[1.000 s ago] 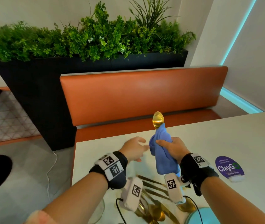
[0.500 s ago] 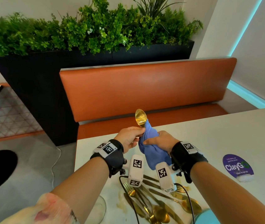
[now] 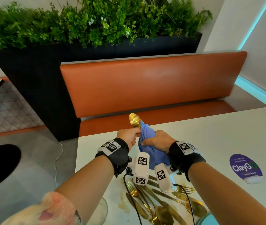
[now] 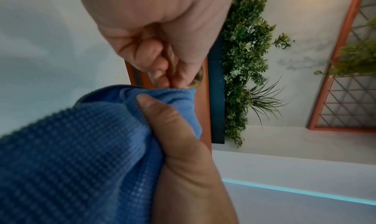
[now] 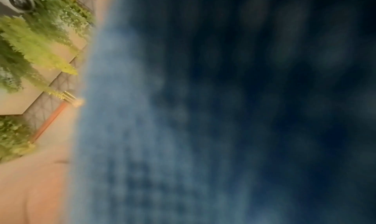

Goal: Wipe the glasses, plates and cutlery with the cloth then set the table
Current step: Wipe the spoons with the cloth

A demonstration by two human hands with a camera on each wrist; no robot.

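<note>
White table (image 3: 210, 135) bears a purple "ClayGo" sticker (image 3: 245, 168).

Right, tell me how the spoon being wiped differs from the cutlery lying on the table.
The spoon is held upright in the air; the cutlery pile lies flat on the table. The spoon's handle is wrapped in the blue cloth, gripped by the left hand and right hand; the pile is bare and untouched. Both are gold-coloured.
</note>
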